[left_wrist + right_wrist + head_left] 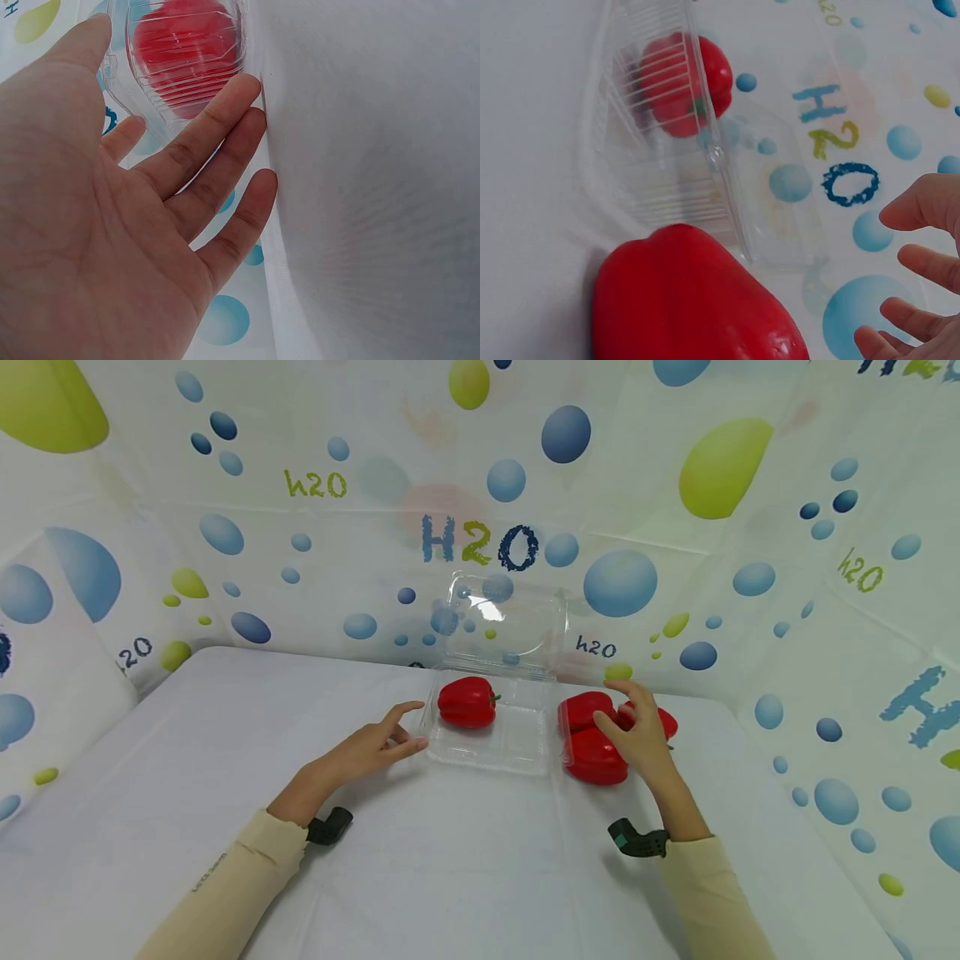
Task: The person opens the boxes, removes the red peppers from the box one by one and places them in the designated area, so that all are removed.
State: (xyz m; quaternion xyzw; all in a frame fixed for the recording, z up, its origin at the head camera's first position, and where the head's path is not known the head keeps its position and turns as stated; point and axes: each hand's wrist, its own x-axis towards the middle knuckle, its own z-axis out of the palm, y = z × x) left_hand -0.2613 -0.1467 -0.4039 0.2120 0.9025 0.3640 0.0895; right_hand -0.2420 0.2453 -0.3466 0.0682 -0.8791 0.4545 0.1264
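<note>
A clear plastic clamshell box [517, 764] lies on the table with its lid [525, 618] raised at the back. Inside, on the left, sits a red bell pepper [467, 702], seen through the ribbed wall in both wrist views. My left hand [375, 747] is at the box's left side, fingers extended and nothing held; whether the fingertips touch the wall I cannot tell. Over several red bell peppers [595, 760] to the right of the box hovers my right hand [639, 739], its fingers spread. In the right wrist view it is apart from the nearest pepper [682, 300].
A white cloth [465, 868] covers the table. Behind it hangs a backdrop [360, 543] printed with blue and green dots and H2O lettering, close behind the raised lid. Each wrist wears a dark camera mount [637, 839].
</note>
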